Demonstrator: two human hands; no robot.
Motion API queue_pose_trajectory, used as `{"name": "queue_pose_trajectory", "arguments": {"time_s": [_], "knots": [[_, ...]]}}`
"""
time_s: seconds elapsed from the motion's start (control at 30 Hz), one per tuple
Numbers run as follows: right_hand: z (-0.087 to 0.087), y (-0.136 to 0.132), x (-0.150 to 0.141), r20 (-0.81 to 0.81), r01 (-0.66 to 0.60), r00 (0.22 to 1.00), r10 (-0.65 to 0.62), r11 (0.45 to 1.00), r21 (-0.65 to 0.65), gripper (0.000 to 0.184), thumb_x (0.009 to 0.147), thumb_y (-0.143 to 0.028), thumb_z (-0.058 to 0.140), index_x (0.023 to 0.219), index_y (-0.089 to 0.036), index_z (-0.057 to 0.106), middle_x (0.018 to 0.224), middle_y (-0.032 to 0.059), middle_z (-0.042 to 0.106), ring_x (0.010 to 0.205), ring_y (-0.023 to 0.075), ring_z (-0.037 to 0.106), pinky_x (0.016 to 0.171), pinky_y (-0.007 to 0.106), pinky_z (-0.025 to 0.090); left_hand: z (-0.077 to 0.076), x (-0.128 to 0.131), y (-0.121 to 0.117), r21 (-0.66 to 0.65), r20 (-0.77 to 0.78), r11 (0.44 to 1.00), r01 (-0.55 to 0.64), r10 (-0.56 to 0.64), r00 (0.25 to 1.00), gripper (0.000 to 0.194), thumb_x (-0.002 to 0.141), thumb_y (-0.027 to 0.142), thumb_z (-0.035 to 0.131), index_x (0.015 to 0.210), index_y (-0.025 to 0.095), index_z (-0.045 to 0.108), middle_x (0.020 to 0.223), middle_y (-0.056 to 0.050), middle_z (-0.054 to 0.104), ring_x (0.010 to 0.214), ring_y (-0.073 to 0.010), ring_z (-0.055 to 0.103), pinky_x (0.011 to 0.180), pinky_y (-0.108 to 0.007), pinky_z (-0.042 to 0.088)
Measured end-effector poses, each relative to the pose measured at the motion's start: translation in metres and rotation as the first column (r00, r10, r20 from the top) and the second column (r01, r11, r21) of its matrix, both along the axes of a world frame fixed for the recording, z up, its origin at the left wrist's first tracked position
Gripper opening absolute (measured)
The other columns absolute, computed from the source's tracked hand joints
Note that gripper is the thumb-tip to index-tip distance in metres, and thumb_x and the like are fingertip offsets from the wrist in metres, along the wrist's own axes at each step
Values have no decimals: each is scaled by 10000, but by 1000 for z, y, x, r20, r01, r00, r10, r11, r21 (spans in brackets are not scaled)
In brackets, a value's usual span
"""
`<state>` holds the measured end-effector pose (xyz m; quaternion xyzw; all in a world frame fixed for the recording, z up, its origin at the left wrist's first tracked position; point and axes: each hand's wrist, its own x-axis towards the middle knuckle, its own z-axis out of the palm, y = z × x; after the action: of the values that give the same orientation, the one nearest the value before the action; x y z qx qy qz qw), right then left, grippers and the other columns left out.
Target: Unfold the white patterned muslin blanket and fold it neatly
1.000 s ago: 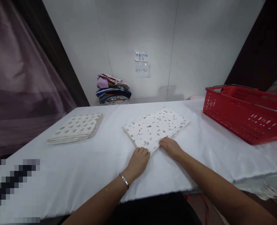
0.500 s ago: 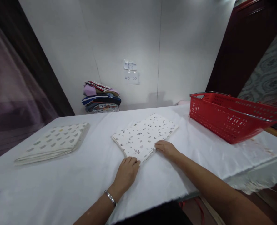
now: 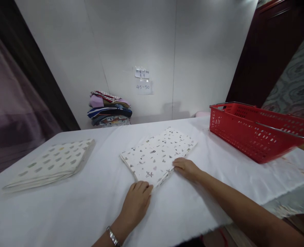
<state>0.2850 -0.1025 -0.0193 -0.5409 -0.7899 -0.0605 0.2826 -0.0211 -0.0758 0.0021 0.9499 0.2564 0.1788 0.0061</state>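
A folded white cloth with small grey and brown printed figures (image 3: 159,151) lies flat on the white-covered table, turned like a diamond. My left hand (image 3: 139,199), with a silver bracelet at the wrist, has its fingers closed on the near corner of this cloth. Along its right near edge, my right hand (image 3: 185,168) pinches the fabric, thumb underneath out of sight. Farther left rests a second folded cloth, cream with grey leaf-like spots (image 3: 56,159), touched by neither hand.
A red plastic basket (image 3: 249,137) with metal handles stands at the right of the table (image 3: 85,212). Against the wall at the back is a stack of folded fabrics (image 3: 109,111). Two paper labels (image 3: 144,87) hang on the wall above.
The view has tilted and shifted slightly, so the things on the table sit a little lower. Both hands keep their hold on the printed cloth, which stays nearly in place.
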Motion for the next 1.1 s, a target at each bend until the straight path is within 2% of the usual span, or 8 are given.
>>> {"name": "queue_pose_trajectory", "arguments": {"time_s": [0.07, 0.13, 0.23, 0.37, 0.5, 0.7, 0.97, 1.1], "knots": [[5, 5, 19, -127, 83, 988, -83, 997, -10, 246, 876, -266, 493, 1065, -246, 650, 1087, 55, 662, 1050, 189, 585, 892, 364, 494, -1, -2, 0, -11, 15, 1000, 1, -1, 1000, 370, 775, 59, 471, 1088, 238, 553, 1008, -34, 584, 943, -194, 504, 815, -359, 411], [9, 14, 47, -289, 313, 904, -316, 948, -59, 239, 851, -252, 502, 1025, -227, 664, 1089, 63, 660, 1039, 203, 592, 899, 388, 486, -4, -3, 0, -2, 21, 1000, -3, 3, 1000, 430, 753, 33, 461, 1118, 245, 539, 1033, -29, 584, 959, -192, 504, 824, -355, 411], [13, 27, 95, -384, 591, 686, -619, 781, -203, 270, 828, -240, 480, 1017, -190, 667, 1102, 86, 652, 1053, 229, 587, 916, 417, 463, -8, -3, 2, 56, 4, 998, 0, -1, 1000, 470, 732, 5, 439, 1131, 237, 530, 1020, -28, 594, 934, -193, 517, 831, -361, 411], [16, 44, 145, -343, 705, 514, -787, 615, -355, 367, 828, -253, 461, 1120, -100, 622, 1148, 163, 619, 1078, 274, 572, 942, 436, 425, -9, -2, 6, 166, 1, 986, 11, -11, 1000, 488, 735, -5, 410, 1160, 214, 504, 957, -32, 612, 856, -196, 534, 824, -371, 413], [16, 67, 165, -280, 685, 445, -851, 525, -505, 426, 814, -336, 514, 1132, -72, 616, 1123, 185, 627, 1024, 285, 599, 868, 385, 464, -9, 1, 10, 256, 48, 966, 34, -48, 998, 492, 718, -31, 373, 1125, 209, 508, 892, -25, 621, 812, -190, 545, 828, -359, 407], [32, 94, 169, -207, 573, 477, -854, 482, -663, 269, 597, -233, 718, 846, -136, 694, 883, 104, 684, 914, 267, 616, 735, 293, 475, -11, -5, 17, 289, 118, 957, 26, -62, 991, 429, 702, -21, 365, 1012, 214, 544, 875, -13, 631, 827, -179, 560, 861, -350, 386], [36, -1, 110, -282, 296, 527, -802, 484, -823, 125, 641, -240, 676, 673, -158, 588, 543, -27, 545, 541, 108, 533, 480, 195, 431, -4, -118, 71, 357, -38, 934, -16, 32, 999, 275, 821, 231, 419, 1048, 238, 575, 1029, -37, 647, 916, -210, 587, 910, -396, 374], [29, -37, 78, -262, 312, 540, -800, 479, -820, 134, 695, -269, 638, 679, -157, 566, 519, -42, 516, 501, 98, 513, 473, 198, 433, -19, -135, 74, 286, -34, 955, -74, 88, 996, 268, 795, 222, 418, 997, 219, 595, 1007, -50, 657, 925, -222, 592, 845, -370, 420]]}}
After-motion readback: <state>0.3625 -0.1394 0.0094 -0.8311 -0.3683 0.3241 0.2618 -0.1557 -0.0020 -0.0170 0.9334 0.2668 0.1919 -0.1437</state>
